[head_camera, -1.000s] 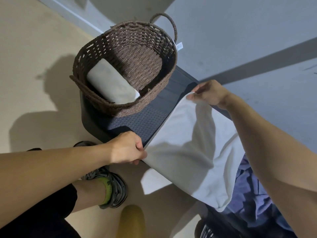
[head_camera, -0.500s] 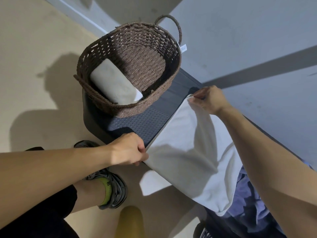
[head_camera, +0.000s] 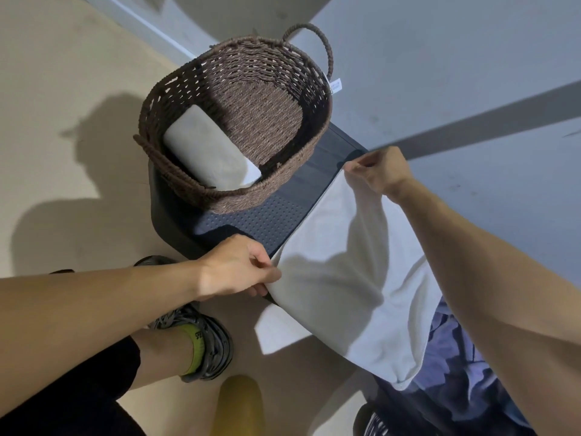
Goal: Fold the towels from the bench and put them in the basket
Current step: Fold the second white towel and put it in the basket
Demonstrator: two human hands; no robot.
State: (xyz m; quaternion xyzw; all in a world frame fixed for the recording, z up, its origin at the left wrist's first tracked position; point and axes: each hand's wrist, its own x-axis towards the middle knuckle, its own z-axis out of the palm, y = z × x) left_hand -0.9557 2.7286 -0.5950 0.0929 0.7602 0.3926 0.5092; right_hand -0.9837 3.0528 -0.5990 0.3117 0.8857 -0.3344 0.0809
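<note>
Head view shows a white towel (head_camera: 342, 287) spread flat across the dark counter (head_camera: 257, 220), plain and smooth, its near edge hanging over the counter's front. Left hand (head_camera: 239, 269) pinches the towel's near-left corner at the counter's front edge, fingers (head_camera: 267, 273) curled on the cloth. Right hand (head_camera: 380, 173) pinches the far-left corner, close to the wall side of the counter, fingers curled round the edge. Both arms cast shadows on the cloth. A brown woven basket (head_camera: 188, 89) stands on the counter's left end, just beside the towel, with a folded white towel (head_camera: 210, 152) lying inside against its near wall. Crumpled purple cloth (head_camera: 456, 366) lies on the counter to the right, partly under the white towel's end. A shoe (head_camera: 213, 341) stands on the floor (head_camera: 47, 105) below.
</note>
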